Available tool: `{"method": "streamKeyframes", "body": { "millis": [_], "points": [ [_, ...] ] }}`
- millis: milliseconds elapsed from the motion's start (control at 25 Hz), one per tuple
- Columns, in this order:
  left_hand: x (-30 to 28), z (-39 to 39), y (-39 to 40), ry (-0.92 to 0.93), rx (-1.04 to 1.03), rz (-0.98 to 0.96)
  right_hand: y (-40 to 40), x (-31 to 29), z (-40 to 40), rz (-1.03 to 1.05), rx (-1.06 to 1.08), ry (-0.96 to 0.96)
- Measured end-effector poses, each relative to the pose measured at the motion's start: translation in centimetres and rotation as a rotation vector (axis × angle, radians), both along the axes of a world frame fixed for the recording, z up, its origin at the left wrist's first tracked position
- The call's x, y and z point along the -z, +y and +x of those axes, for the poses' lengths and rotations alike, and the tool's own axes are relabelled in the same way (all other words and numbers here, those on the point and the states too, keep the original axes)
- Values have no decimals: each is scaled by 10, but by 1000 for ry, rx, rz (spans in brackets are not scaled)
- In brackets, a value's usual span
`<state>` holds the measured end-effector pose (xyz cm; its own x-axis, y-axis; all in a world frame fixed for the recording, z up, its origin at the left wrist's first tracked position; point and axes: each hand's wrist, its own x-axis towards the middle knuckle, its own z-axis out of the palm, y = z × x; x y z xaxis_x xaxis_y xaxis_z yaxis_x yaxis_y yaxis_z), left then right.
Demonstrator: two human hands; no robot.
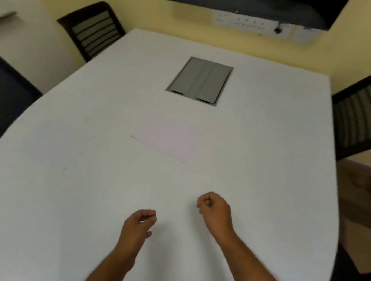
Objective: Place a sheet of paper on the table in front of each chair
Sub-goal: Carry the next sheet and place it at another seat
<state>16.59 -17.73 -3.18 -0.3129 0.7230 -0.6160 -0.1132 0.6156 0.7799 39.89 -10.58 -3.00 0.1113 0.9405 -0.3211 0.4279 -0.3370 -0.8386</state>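
Counter: white, rounded at the near end, squared at the far end by the yellow wall; bare apart from the items below.

Paper: one pale sheet or a thin stack (cannot tell which) near the middle of the counter, at about 12 o'clock from the hands and well apart from them; it lies skewed, lined up with no seat, so judged a supply left central within reach rather than a placed sheet; its far edges fade into the white top and are hard to trace.

Cable hatch: grey, flush-set, beyond the paper at 12 o'clock; lids down.

Chairs: slatted chair at 10 o'clock; dark blue chair at 9 o'clock, cut off by the frame; mesh chair at 3 o'clock, partly out of view; no sheet is made out in front of any of them, so the task is judged barely begun, though white on white could hide one.

Left hand: fingers loosely curled, thumb near forefinger, nothing held; just above the near counter.

Right hand: clenched in a loose fist, apparently empty; palm side hidden.

Dark screen and socket panel on the wall: blurred, cropped at top.
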Motion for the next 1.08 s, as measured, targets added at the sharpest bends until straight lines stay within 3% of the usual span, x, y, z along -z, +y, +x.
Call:
{"method": "streamKeyframes", "body": {
  "millis": [160,400,600,800,960,1080],
  "points": [
    [8,20,27,-21,-114,-28,64,22,-10,43,-101,-31],
    [28,32,113,45,-28,-5,139,68,-33,137,-245,-199],
    [48,3,188,309,73,62,191,108,-42,409,-388,-443],
    [69,-47,252,644,195,48,197,147,-45,534,-341,-506],
    [82,-89,295,880,108,95,200,160,-48,582,-318,-547],
    [85,-111,326,859,-4,58,201,163,-49,601,-311,-554]
  ]
}}
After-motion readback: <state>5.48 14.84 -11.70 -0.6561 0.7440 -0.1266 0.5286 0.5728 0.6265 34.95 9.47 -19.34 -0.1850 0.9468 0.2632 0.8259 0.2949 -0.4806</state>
